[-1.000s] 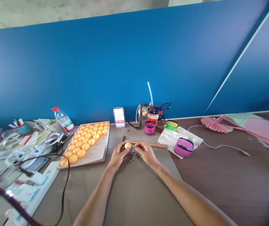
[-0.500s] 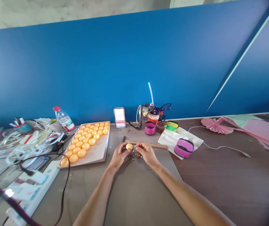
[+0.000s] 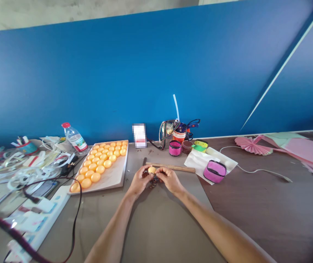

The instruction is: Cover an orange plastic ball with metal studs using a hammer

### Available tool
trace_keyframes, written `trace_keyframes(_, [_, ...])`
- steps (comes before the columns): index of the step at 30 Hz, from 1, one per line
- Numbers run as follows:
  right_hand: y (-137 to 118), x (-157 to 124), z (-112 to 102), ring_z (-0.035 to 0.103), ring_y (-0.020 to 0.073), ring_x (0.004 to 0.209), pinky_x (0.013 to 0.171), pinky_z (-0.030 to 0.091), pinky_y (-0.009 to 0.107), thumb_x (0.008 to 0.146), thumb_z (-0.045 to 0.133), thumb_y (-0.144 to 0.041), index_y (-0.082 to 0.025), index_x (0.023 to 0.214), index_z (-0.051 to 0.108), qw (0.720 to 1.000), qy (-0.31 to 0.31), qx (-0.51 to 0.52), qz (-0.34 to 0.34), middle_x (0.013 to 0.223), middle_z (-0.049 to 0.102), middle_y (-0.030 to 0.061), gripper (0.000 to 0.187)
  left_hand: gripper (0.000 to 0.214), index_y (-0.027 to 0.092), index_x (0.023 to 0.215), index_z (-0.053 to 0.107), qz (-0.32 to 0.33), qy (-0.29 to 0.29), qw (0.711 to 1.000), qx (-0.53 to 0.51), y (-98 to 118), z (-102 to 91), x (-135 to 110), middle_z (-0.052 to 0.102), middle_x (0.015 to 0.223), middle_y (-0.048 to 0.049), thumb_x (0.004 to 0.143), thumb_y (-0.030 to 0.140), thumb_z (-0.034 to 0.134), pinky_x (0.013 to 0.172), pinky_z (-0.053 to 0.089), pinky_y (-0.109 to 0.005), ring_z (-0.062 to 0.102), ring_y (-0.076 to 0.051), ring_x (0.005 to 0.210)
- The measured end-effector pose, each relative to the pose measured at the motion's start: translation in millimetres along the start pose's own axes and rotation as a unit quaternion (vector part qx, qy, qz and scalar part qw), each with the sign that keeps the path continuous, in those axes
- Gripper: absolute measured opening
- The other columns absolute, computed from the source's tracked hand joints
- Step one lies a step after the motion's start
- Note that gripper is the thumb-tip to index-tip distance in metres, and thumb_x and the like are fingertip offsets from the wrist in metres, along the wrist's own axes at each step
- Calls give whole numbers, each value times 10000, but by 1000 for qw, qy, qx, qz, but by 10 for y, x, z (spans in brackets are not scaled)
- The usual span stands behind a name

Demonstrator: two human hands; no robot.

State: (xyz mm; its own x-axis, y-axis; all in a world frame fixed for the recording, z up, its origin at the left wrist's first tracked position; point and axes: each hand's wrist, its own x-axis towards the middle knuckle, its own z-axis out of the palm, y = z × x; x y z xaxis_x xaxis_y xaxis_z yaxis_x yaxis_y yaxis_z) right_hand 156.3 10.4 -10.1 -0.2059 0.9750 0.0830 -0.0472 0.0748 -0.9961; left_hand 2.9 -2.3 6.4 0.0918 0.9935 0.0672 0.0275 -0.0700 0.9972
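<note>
A blue wall (image 3: pixel 118 73) closes the far side of the tabletop (image 3: pixel 156 226), so everything in use sits in a band along its foot. At 10 o'clock from the hands lies a flat tray (image 3: pixel 114 178), and the orange balls (image 3: pixel 100 169) on it stand in rows, kept from rolling off and within the left arm's reach. Folded pink paper fans (image 3: pixel 251 144) lie well apart at 2 o'clock. A white paper sheet (image 3: pixel 197 159) at 2 o'clock carries a pink pouch (image 3: pixel 214 171). A water bottle (image 3: pixel 74 138) leans at 10 o'clock, beyond the tray. A wooden stick (image 3: pixel 178 168) lies crosswise just beyond the fingers, at 1 o'clock.

The left hand (image 3: pixel 138 180) and right hand (image 3: pixel 170 179) meet at the middle of the tabletop, wrists low on the surface, which looks steadying for fine work. The left fingers are closed on a small yellow ball (image 3: pixel 152 170), holding it just above the tabletop with its top exposed. The right fingertips are pinched together against the ball's 3 o'clock side; whether they grip something tiny I cannot tell. A cluster of dark beads (image 3: pixel 154 180) sits right under the ball, at 6 o'clock, near the fingertips.
</note>
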Motion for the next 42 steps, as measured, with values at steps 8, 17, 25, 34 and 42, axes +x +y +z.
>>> trace_keyframes(8, [25, -3, -22, 409, 84, 485, 480, 319, 206, 672, 546, -304, -186, 725, 556, 1000, -1, -2, 11, 507, 459, -63, 130, 448, 166, 1074, 585, 33, -14, 998, 44, -96, -46, 25, 629, 953, -69, 675, 345, 685, 779, 446, -314, 578, -197, 849])
trace_keyframes(17, [-56, -24, -20, 437, 88, 491, 506, 346, 215, 663, 526, -259, -191, 686, 508, 1000, -4, -2, 12, 502, 483, -65, 74, 407, 162, 1067, 588, 61, -16, 995, 74, -61, -20, -2, 612, 970, -80, 701, 322, 664, 768, 436, -310, 558, -195, 840])
trace_keyframes(25, [-41, -14, -24, 414, 90, 478, 493, 335, 216, 673, 520, -261, -198, 664, 500, 1000, -4, -24, -2, 495, 458, -66, 66, 400, 172, 1056, 595, 60, -10, 996, 65, -26, -2, -15, 609, 982, -75, 693, 324, 666, 770, 433, -307, 558, -194, 850])
trace_keyframes(34, [9, -17, 2, 391, 93, 499, 501, 323, 217, 679, 546, -279, -204, 687, 468, 998, 39, -54, -22, 530, 446, -65, 108, 368, 165, 1050, 600, 80, -13, 992, 96, 0, 32, -29, 613, 979, -88, 715, 308, 648, 774, 438, -310, 561, -198, 848])
trace_keyframes(42, [-22, -5, -99, 491, 122, 629, 608, 396, 242, 783, 486, -298, -179, 820, 564, 985, 40, -135, -97, 720, 560, 2, 147, 404, 166, 1082, 591, 38, 11, 999, -24, -1, -25, -19, 611, 1025, -80, 728, 356, 638, 775, 462, -297, 560, -205, 917])
